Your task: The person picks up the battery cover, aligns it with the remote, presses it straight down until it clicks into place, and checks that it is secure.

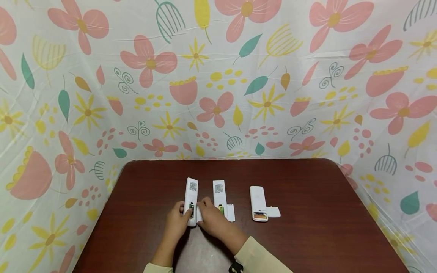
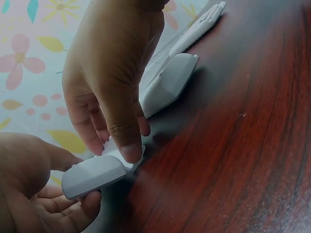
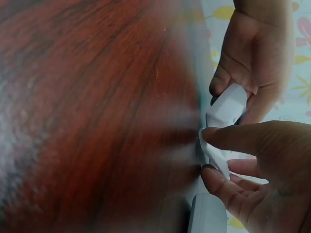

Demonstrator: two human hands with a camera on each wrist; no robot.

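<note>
On the table, my left hand grips a white remote control whose battery compartment faces up, the thumb at the compartment. Between thumb and fingers, my right hand pinches a white battery cover close against the remote's right side. The right wrist view shows this cover next to the end of the remote; whether they touch, I cannot tell. In the left wrist view the remote's end sits between the left thumb and fingers.
A second white remote lies just right of my right hand, batteries showing, its cover beside it. Farther right lies a third remote with batteries showing and a cover alongside. Flowered cloth hangs behind the dark wooden table.
</note>
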